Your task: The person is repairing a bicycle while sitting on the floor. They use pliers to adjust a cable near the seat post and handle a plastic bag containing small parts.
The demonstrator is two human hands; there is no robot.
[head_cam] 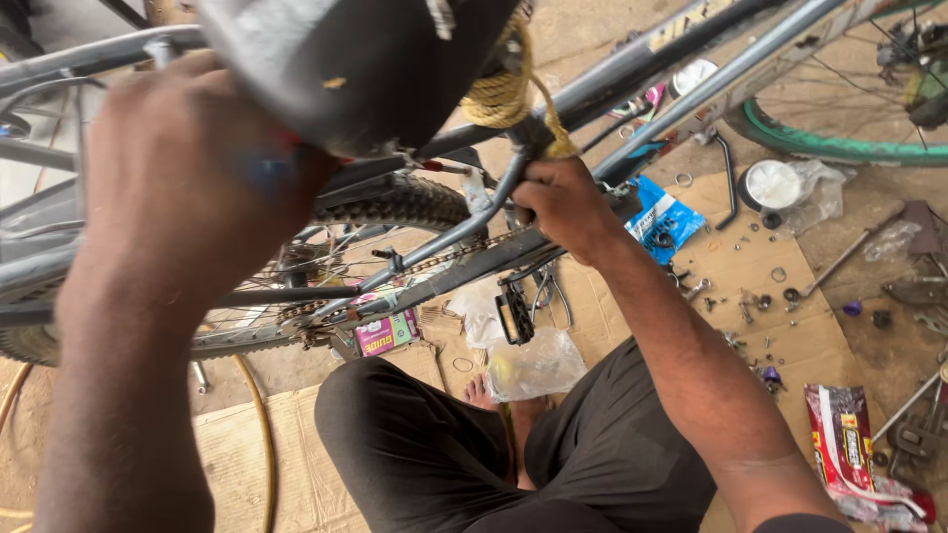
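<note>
Blurred and closest to you, your left hand (188, 168) presses against the underside of the black saddle (346, 59), while your right hand (563, 202) grips the bicycle frame (681, 74).

Your left hand lies over the saddle's rear edge; motion blur hides the fingers, so you cannot tell how far it is closed. Your right hand is clenched around the frame tubes just below a wrap of yellow rope (504, 89), where the grey stays meet. Beneath it run the chain (434, 262) and a black pedal (513, 314); the knobby rear tyre (395, 202) sits between your two arms. On the cardboard (780, 336) beyond lie scattered nuts and washers, a blue packet (662, 222), a clear plastic bag (538, 365) and a red wrapper (849, 444). A green-rimmed wheel (839, 148) stands at the upper right.
</note>
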